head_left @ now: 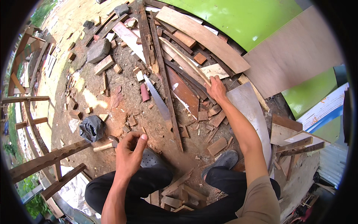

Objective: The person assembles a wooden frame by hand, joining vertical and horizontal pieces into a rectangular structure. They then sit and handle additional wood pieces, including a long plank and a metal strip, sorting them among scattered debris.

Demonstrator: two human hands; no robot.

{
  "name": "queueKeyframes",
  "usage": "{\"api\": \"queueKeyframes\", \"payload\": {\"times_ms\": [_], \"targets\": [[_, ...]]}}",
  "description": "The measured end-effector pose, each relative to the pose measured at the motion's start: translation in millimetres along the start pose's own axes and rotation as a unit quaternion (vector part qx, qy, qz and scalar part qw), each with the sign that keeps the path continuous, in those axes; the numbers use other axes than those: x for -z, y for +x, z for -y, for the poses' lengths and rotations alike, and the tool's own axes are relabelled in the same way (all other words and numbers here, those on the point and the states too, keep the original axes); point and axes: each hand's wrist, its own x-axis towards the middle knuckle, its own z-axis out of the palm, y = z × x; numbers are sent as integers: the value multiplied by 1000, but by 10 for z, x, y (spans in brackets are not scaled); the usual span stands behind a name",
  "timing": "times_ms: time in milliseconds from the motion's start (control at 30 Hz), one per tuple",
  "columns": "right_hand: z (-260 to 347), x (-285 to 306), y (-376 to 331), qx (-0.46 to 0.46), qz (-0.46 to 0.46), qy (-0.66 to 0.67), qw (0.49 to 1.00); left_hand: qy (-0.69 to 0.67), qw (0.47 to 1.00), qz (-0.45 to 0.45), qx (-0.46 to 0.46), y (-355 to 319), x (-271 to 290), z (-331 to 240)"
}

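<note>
A wooden rail (52,160) on the left reaches toward a crumpled black plastic bag (92,128), with a hammer (102,148) nearer. Just right, the left hand's (128,155) fingers curl loosely, released, nothing seen in them. Next, a handsaw (158,101) lies on dirt ground (130,108), teeth bare: a careless reach could mean a cut. A long dark batten (166,84) seems to cross its handle, standing in the way. Farther right, a pale wooden strip (184,59) lies among scrap boards (182,91), near end grasped by the right hand's (216,89) fingers; tugged sharply, it might snag, splinter or shift the loose pile. On the right, a grey sheet (250,108) lies near, a green panel (238,18) far
</note>
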Motion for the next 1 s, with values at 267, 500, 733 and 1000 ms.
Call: {"api": "queueKeyframes", "payload": {"times_ms": [267,500,733,1000], "targets": [[-515,55,355,-57,-128,97,985,8,999,9,-29,3,13,67],[-1767,271,1022,-509,-255,404,716,64,998,9,-2,111,-1,153],[-1137,618,530,-272,-205,567,750,61,998,-4,-17,-26,-1,164],[306,1281,-465,299,-229,8,926,121,989,-14,-89,-217,31,66]]}}
